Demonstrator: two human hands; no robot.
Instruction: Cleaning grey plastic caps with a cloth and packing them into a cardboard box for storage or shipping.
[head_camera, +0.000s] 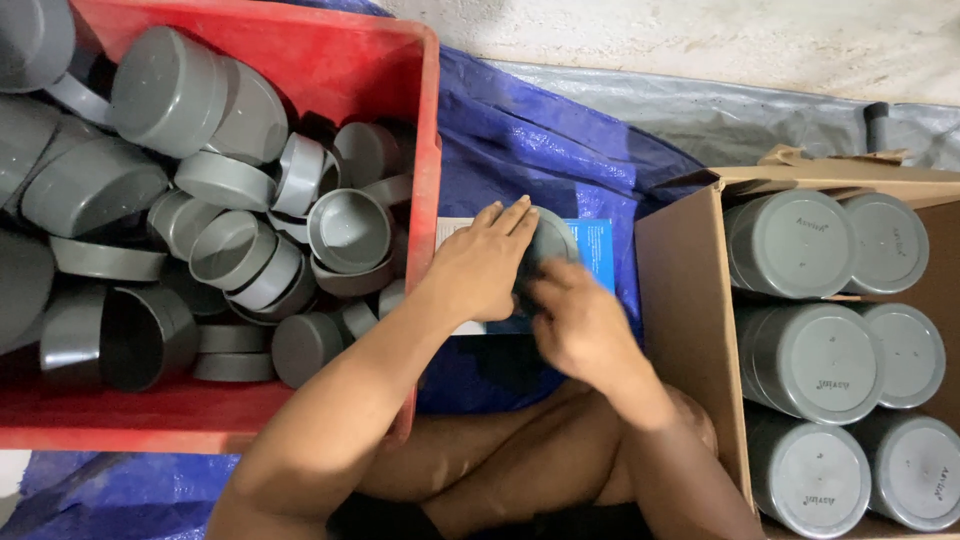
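A red crate holds loose grey caps (jumbled). Beside it, the left hand and right hand close their fingers around one grey cap above a blue sheet; rightward, a cardboard box holds stacked caps.

Both hands meet on a grey cap: the left hand over its left side, the right hand at its near edge. Just left of the left hand stands the red crate's wall, with loose caps heaped behind it, so little room lies that way. To the right of the right hand a narrow strip of blue tarp ends at the cardboard box, packed with stacked caps. Beyond the hands the tarp lies open. Nearer, the person's folded legs close the way.
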